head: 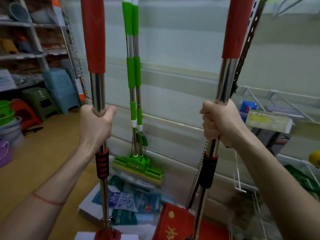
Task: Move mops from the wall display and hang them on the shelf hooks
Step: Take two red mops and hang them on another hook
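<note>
We've got both forearms raised, left hand (pixel 97 125) fisted tight round the left red mop (pixel 97 90) pole, right hand (pixel 220 125) clenched on the right red mop (pixel 225 80), both upright, green mops (pixel 134 94) against the wall behind

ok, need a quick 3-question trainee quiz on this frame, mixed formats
1. True or false: the left hand and right hand each grip a separate red mop pole.
2. The two mops hanging at the wall are: A blue, B green, C yellow?
3. Fill in: each hand grips the bare ____ section of its pole, below the red sleeve.

Key: 1 true; 2 B, the green mops; 3 metal.
</note>
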Demonstrator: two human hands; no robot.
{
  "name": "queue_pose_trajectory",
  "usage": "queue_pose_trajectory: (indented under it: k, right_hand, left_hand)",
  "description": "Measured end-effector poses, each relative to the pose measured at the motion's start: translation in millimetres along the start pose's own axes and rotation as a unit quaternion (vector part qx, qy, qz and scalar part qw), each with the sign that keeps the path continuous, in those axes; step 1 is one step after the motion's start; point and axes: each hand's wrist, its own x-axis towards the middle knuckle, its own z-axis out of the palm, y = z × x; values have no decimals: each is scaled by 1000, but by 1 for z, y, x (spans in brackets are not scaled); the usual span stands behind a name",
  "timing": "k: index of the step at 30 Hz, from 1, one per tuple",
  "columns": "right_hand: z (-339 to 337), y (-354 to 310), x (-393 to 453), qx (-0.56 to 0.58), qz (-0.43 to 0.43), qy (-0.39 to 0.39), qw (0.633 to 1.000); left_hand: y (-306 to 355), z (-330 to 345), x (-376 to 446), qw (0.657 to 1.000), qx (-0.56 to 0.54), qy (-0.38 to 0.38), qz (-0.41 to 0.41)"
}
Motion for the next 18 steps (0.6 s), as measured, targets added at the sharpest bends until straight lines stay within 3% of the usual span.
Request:
queue_pose_trajectory:
  k: [18]
  right_hand:
    - [72,-46,62,-29,-22,144,989]
  left_hand:
    - [-5,-33,142,992,-84,-99,12]
